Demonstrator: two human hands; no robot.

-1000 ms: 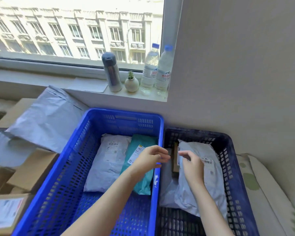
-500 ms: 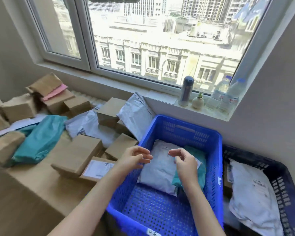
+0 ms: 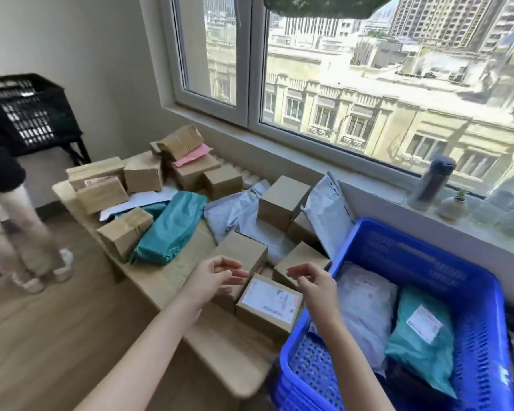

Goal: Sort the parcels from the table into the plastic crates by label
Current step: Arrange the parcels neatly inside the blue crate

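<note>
white labels on parcels, print too blurred to read

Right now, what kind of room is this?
Probably an ordinary room in a home or small office, used for sorting parcels: cardboard boxes and a teal mailer bag heaped on a low wooden table, a blue crate holding bags beside it, and a flask and tiny plant on the windowsill.

We're in a high-up room used for parcel sorting: wooden table (image 3: pixel 223 339) piled with cardboard boxes (image 3: pixel 282 200) and mailer bags (image 3: pixel 172 226), blue crate (image 3: pixel 413 235), window (image 3: pixel 368 69) over city rooftops.
</note>
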